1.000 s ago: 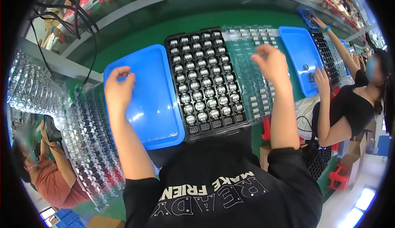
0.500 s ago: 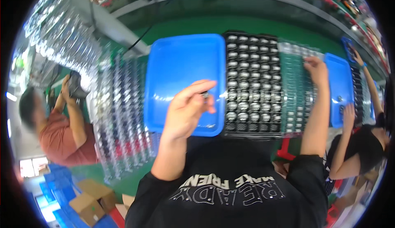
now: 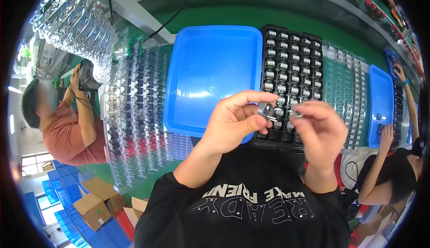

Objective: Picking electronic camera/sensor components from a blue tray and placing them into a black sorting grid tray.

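Observation:
My left hand (image 3: 235, 121) pinches a small dark and silver metal part (image 3: 267, 111) between thumb and forefinger, over the near right corner of a blue tray (image 3: 214, 37). Close by on its right, my right hand (image 3: 323, 134) has its fingertips pinched round a small silvery piece (image 3: 295, 113), partly hidden and blurred. The two pieces are apart. Beneath both hands lies a black compartment tray (image 3: 318, 46), its pockets filled with rows of shiny metal cylindrical parts. Inside the blue tray a small clear ring-like spot shows.
Right of the black tray sits a clear plastic tray (image 3: 333, 75) with small silvery parts, then another blue tray (image 3: 382, 84). Clear blister trays (image 3: 134, 113) stand at the left. Co-workers sit on both sides. Cardboard boxes (image 3: 92, 210) and blue crates (image 3: 67, 181) lie lower left.
My right hand has come back from the clear tray on the right to beside my left hand, now with a small silvery piece. My left hand has moved right with its metal part.

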Demonstrator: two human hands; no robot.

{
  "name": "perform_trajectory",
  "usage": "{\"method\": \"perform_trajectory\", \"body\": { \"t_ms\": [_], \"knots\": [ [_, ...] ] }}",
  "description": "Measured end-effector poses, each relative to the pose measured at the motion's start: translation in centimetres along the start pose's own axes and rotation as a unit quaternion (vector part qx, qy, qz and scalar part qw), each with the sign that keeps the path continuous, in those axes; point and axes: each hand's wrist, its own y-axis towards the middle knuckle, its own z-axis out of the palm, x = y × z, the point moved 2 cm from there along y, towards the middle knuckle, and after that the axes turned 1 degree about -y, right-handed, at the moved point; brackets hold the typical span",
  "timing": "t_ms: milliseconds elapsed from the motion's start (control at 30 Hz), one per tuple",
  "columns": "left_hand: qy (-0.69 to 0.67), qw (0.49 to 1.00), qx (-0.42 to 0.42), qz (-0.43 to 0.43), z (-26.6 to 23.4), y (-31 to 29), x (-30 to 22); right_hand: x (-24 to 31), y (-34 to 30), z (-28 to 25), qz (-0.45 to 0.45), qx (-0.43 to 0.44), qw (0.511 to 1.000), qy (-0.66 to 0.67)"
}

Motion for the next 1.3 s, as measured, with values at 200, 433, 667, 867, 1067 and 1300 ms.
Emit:
{"method": "perform_trajectory", "body": {
  "t_ms": [200, 433, 667, 867, 1067, 1300],
  "knots": [
    [-0.030, 0.999, 0.015, 0.019, 0.2, -0.3, 0.5, 1.8, 1.0, 2.4, -0.158, 0.026, 0.980, -0.114],
    [0.018, 1.000, -0.005, 0.009, 0.1, -0.8, 0.4, 2.2, 0.3, 2.6, -0.205, 0.015, 0.962, -0.177],
    [0.051, 0.998, 0.029, 0.014, -0.1, -1.2, 0.6, 2.7, -1.0, 2.6, -0.199, 0.038, 0.954, -0.219],
    [0.094, 0.991, -0.018, 0.093, 1.3, -2.1, 1.7, 0.8, -1.9, 1.4, -0.042, 0.039, 0.998, -0.038],
    [0.440, 0.895, -0.037, 0.060, 0.5, -1.6, 0.4, -1.2, -3.7, -3.3, 0.043, -0.024, 0.965, -0.259],
    [0.441, 0.888, -0.115, 0.059, -2.4, -2.0, 0.1, -4.6, -7.7, -2.1, -0.010, 0.090, 0.921, -0.378]
  ]
}}
